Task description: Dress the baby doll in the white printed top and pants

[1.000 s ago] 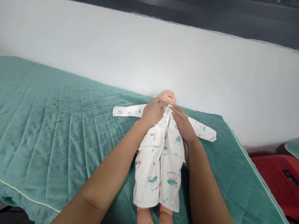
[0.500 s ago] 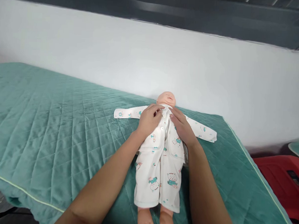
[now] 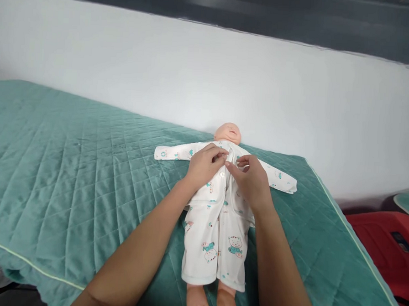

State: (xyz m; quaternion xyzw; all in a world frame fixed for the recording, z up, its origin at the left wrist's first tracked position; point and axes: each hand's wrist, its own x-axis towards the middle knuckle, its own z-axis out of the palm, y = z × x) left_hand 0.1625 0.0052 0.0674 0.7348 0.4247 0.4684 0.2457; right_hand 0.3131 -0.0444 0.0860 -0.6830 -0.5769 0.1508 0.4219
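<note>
A baby doll lies on its back with arms spread, dressed in a white printed pajama top and matching pajama pants. My left hand rests on the chest, its thumb and index finger pinching the top's front edge just below the neck. Opposite it, my right hand has its thumb tip at the front opening, with the curled fingers a little apart from the thumb. A pale button shows on the front below my left fingers. The cloth between the fingertips is partly hidden.
A green quilted cover lies under the doll, with pale piping along its edges. Behind it rises a white wall, with a dark ledge above. A red plastic object stands beyond the right edge.
My right hand has lifted from lying flat on the chest and curled, its thumb moving left to the front opening. My left hand stays nearly in place.
</note>
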